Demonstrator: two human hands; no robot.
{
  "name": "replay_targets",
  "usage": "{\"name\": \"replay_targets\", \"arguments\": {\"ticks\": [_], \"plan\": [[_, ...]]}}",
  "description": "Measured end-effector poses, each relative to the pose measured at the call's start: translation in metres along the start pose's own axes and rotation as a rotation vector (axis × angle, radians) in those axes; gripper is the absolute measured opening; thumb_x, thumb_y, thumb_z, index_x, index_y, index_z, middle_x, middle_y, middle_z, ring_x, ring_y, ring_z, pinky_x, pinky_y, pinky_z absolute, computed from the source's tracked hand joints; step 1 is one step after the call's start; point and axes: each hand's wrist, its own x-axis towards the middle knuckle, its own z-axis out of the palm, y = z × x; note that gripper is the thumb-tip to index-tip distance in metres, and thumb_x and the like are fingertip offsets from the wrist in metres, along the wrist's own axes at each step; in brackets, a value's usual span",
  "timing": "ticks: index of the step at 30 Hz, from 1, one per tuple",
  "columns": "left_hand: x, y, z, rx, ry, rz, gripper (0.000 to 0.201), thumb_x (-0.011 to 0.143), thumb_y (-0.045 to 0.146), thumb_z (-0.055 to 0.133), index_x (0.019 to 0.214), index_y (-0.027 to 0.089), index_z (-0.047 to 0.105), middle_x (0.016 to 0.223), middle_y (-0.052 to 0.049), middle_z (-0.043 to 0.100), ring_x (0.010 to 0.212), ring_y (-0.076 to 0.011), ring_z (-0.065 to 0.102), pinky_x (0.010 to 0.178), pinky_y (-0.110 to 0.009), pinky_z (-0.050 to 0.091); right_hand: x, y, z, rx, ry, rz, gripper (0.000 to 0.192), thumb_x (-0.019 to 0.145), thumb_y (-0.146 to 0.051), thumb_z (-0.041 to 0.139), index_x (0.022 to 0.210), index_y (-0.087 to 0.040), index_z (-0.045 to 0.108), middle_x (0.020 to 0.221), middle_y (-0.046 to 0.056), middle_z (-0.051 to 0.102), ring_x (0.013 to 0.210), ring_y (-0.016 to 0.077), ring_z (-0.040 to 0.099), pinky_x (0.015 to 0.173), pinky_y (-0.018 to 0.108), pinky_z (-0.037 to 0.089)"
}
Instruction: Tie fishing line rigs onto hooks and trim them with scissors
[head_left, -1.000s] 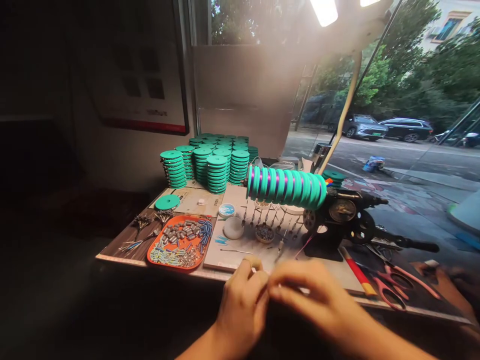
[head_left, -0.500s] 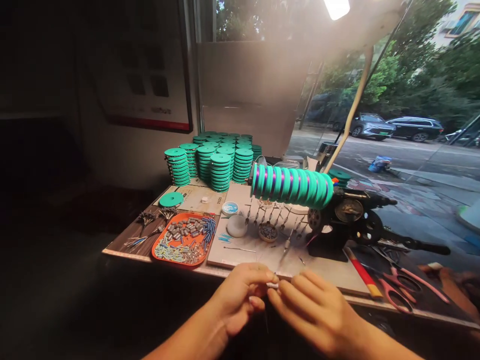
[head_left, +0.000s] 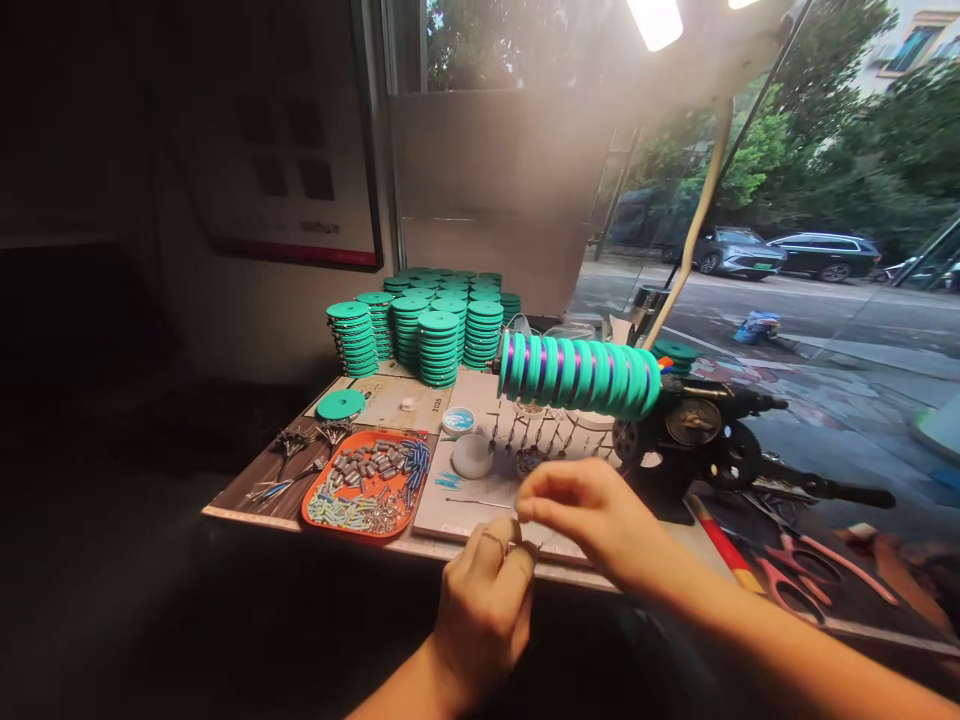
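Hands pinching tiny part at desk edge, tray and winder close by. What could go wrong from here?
1. The left hand pinches something very small past the table's front edge; if the grip slips, it likely drops into the dark below.
2. The right hand hovers just in front of the hanging hooks under the row of green spools; a forward reach could snag them.
3. The orange tray of loose pieces sits near the edge; an elbow bump could spill it.

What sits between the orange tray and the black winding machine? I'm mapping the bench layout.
In the head view, a pale work board lies between the orange tray and the black winding machine, carrying a small white disc and a thin needle.
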Motion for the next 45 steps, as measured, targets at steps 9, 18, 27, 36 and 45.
{"name": "replay_targets", "arguments": {"ticks": [9, 18, 27, 36, 45], "plan": [[0.028, 0.011, -0.013, -1.092, -0.251, -1.156, 0.008, 0.064, 0.014, 0.060, 0.059, 0.015, 0.054, 0.059, 0.002, 0.045, 0.052, -0.0076, 0.037, 0.043, -0.016, 0.026, -0.024, 0.016, 0.002, -0.518, 0.217, -0.571, 0.016, 0.082, -0.012, 0.046, 0.082, -0.011, 0.062, 0.070, 0.006, 0.063, 0.055, 0.0125, 0.050, 0.050, 0.025, 0.037], [0.037, 0.014, -0.016, -1.362, -0.406, -1.366, 0.016, 0.059, 0.023, 0.061, 0.060, 0.014, 0.047, 0.064, 0.001, 0.041, 0.048, -0.0039, 0.027, 0.039, -0.013, 0.013, -0.058, 0.060, 0.026, -0.386, 0.340, -0.538, 0.018, 0.087, -0.017, 0.042, 0.080, -0.017, 0.058, 0.065, 0.003, 0.058, 0.057, 0.0127, 0.053, 0.050, 0.023, 0.043], [0.007, 0.006, -0.006, -0.109, -0.112, -0.122, 0.021, 0.077, 0.004, 0.041, 0.081, 0.014, 0.060, 0.085, -0.011, 0.056, 0.074, -0.0184, 0.056, 0.063, -0.027, 0.048, -0.044, 0.007, 0.013, -0.100, 0.065, -0.205, 0.013, 0.078, -0.016, 0.050, 0.072, -0.018, 0.062, 0.067, -0.001, 0.063, 0.063, 0.0103, 0.056, 0.060, 0.018, 0.043], [0.008, 0.002, -0.006, 0.085, -0.012, 0.086, 0.024, 0.076, 0.000, 0.043, 0.082, 0.014, 0.062, 0.079, -0.012, 0.067, 0.069, -0.0197, 0.059, 0.061, -0.028, 0.047, 0.030, -0.006, 0.005, 0.139, -0.097, 0.168, 0.012, 0.067, -0.016, 0.054, 0.055, -0.014, 0.052, 0.047, -0.004, 0.047, 0.043, 0.0066, 0.039, 0.045, 0.020, 0.033], [0.032, 0.014, -0.013, -1.349, -0.274, -1.467, 0.011, 0.058, 0.013, 0.066, 0.057, 0.011, 0.056, 0.058, 0.003, 0.046, 0.047, -0.0037, 0.033, 0.036, -0.012, 0.014, -0.047, 0.030, -0.007, -0.813, 0.281, -0.875, 0.019, 0.084, -0.009, 0.043, 0.083, -0.010, 0.062, 0.069, 0.008, 0.064, 0.058, 0.0143, 0.052, 0.053, 0.027, 0.038]]}}
